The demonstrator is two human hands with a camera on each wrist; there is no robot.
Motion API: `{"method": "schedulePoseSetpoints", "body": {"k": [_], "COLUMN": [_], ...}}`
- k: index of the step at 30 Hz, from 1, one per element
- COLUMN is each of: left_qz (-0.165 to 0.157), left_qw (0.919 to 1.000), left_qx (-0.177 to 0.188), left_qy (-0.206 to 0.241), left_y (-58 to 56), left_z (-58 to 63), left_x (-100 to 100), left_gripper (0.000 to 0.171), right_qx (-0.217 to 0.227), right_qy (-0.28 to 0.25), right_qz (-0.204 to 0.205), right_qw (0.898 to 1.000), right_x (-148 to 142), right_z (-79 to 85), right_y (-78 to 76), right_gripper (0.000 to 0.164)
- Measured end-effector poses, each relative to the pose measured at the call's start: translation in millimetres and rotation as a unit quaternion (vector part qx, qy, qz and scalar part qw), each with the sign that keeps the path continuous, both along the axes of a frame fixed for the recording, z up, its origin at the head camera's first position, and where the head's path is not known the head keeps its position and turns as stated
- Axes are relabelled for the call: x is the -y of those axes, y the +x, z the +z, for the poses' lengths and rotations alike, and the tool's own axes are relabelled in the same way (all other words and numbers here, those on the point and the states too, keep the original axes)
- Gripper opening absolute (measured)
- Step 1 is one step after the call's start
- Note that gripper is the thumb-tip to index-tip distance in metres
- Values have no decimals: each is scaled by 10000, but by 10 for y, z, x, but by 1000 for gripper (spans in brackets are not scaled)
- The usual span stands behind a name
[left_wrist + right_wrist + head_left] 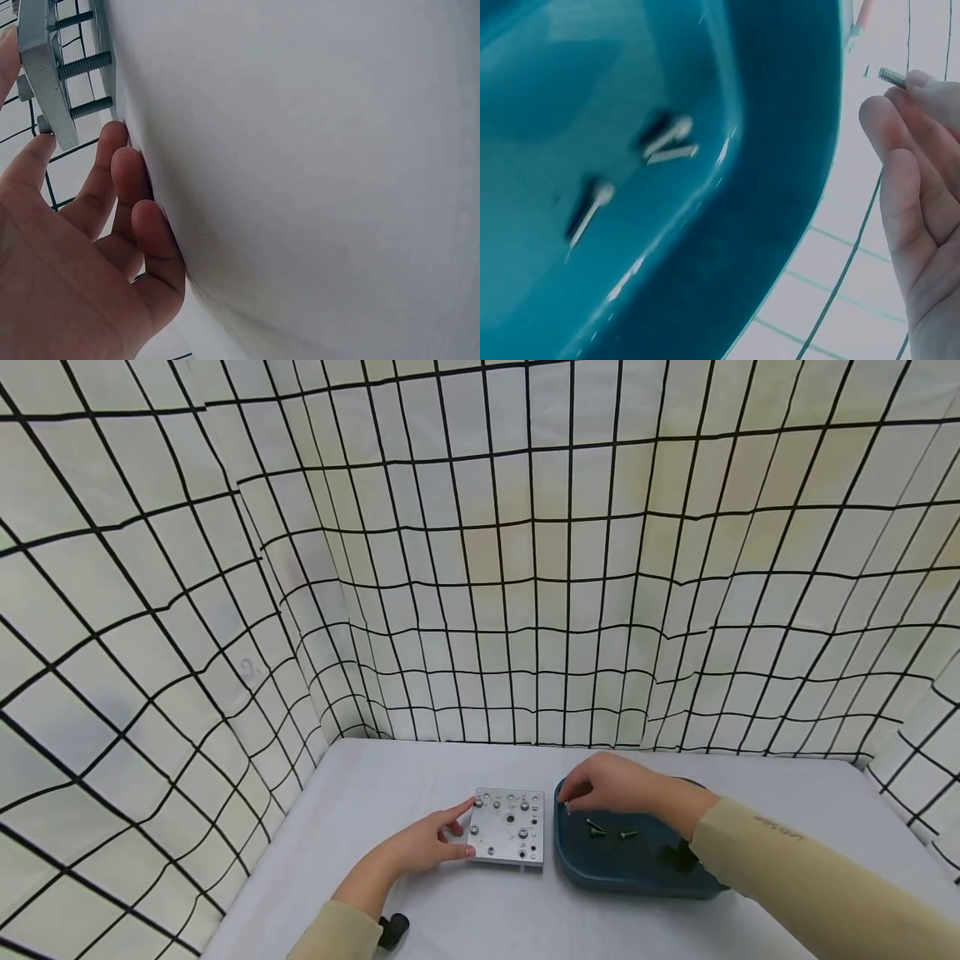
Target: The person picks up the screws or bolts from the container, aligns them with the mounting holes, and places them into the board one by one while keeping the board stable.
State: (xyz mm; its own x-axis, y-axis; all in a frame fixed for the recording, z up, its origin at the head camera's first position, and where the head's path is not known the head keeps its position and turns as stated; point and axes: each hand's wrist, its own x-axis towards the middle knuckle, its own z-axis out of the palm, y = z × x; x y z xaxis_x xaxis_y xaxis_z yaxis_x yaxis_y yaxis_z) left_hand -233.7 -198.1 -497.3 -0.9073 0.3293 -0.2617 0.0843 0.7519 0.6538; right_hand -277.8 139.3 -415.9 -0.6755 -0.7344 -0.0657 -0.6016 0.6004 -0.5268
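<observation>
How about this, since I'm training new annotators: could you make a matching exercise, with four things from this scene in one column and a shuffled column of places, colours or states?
Column one
1. Left hand
2. Right hand
3. Metal plate
4. Tray

Column two
A. Pinches a small screw
B. Dark blue, with loose screws lying inside
C. Touches something silver at its left side, as the head view shows it
D. Silver, with threaded bolts sticking out beneath

Right pairs: 1-C, 2-A, 3-D, 4-B
</observation>
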Motion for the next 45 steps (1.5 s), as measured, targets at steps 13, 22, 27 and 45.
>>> {"method": "schedulePoseSetpoints", "body": {"k": [13, 22, 27, 45], "left_qz": [30, -43, -48, -15], "left_qw": [10000, 9999, 9999, 9999], "left_qx": [11, -13, -16, 8], "left_qy": [-38, 97, 128, 149], "left_y": [-5, 9, 34, 51], "left_z": [-18, 12, 58, 84], "left_x": [10, 8, -9, -19], "left_gripper": [85, 83, 82, 82], "right_qx": [235, -53, -276, -425], "right_qy": [110, 647, 1029, 1466], "right_qz": [254, 414, 570, 735], "right_qw": [9993, 9970, 9927, 9855], "right_x": [473, 645, 731, 869], "right_z": [-64, -109, -134, -281], "right_y": [109, 148, 180, 221], "right_gripper": [10, 7, 8, 9]}}
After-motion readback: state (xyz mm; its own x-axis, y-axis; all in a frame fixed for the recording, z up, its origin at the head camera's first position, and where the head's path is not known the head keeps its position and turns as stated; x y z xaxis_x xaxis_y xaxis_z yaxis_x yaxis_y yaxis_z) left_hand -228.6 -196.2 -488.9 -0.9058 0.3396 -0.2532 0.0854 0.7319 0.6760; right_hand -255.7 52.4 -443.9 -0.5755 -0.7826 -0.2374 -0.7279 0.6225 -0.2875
